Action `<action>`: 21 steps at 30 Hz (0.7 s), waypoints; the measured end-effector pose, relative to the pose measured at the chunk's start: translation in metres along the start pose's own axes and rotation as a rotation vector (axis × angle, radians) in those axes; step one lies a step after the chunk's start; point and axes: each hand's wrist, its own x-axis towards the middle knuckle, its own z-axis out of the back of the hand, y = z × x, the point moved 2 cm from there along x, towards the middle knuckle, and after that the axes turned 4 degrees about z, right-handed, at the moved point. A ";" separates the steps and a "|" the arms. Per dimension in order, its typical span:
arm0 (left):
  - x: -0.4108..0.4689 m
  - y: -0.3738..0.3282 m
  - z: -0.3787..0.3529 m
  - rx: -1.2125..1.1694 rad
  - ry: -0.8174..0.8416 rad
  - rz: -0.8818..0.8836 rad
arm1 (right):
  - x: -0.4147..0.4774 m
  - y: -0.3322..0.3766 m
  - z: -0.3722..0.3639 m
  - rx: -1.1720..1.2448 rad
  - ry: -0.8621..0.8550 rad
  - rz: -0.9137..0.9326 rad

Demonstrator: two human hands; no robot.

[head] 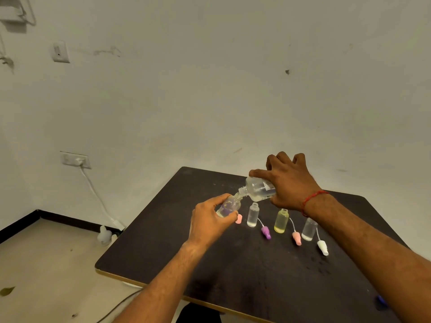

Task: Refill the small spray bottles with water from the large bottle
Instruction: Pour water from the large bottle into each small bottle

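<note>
My right hand grips the large clear bottle, tipped on its side with its neck pointing left and down. Its mouth meets the open neck of a small clear bottle, which my left hand holds tilted above the table. Three more small bottles stand upright and uncapped on the dark table: a clear one, a yellowish one and a clear one partly behind my right forearm.
Loose spray tops lie on the table: a pink one beside my left hand, a purple one, a pink one and a white one. A blue object sits at the table's right front. A white cable runs down the wall at left.
</note>
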 end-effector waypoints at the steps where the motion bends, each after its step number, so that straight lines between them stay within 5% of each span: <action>1: 0.000 0.000 0.000 0.001 -0.002 0.003 | 0.001 0.000 0.000 -0.003 0.000 0.004; 21: 0.000 0.007 -0.007 0.001 -0.016 0.015 | 0.005 -0.001 0.003 -0.071 -0.016 0.046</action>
